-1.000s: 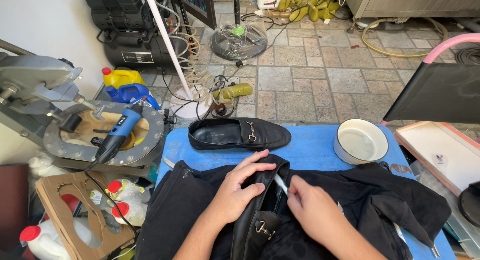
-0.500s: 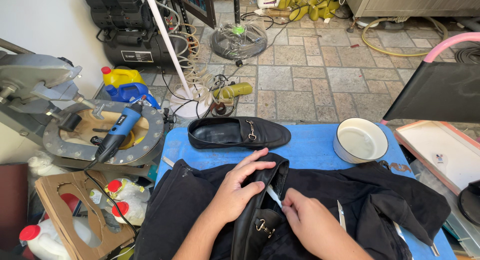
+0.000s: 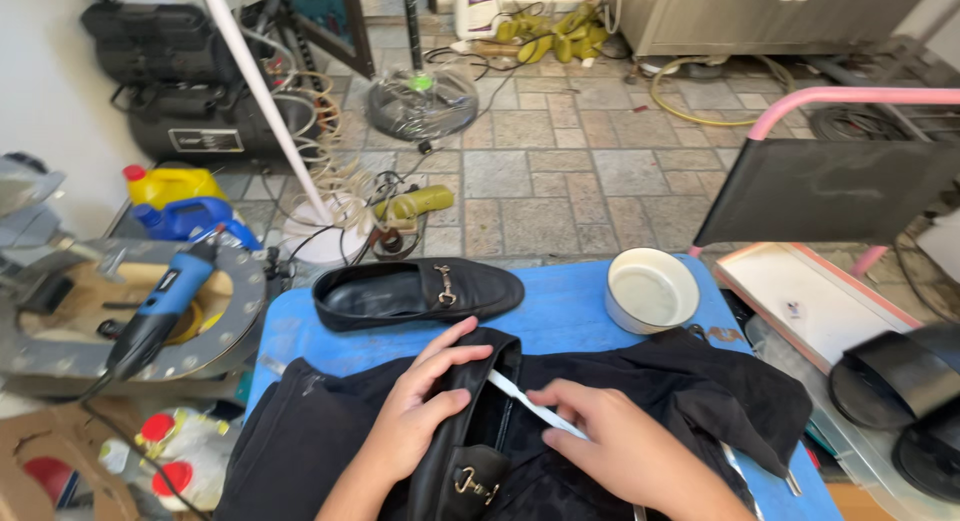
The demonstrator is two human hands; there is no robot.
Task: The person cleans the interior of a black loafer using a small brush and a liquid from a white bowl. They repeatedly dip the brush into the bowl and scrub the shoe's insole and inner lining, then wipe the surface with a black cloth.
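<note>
My left hand (image 3: 415,411) grips the side of a black leather loafer (image 3: 462,451) with a gold buckle, which lies on a black cloth (image 3: 700,391) over the blue table (image 3: 560,311). My right hand (image 3: 600,431) holds a thin white stick-like tool (image 3: 530,401) whose tip reaches into the shoe's opening. The matching black loafer (image 3: 415,291) lies on its sole at the far side of the table, apart from both hands.
A white bowl (image 3: 652,289) stands at the table's far right. A pink-framed black chair (image 3: 840,181) and a white tray (image 3: 800,301) are to the right. On the left are a blue rotary tool (image 3: 160,306) on a metal ring stand, jugs, hoses and a compressor.
The view has shifted to the right and down. My right hand has drawn back to the right, so more of the white tool shows. The left hand keeps its grip on the shoe.
</note>
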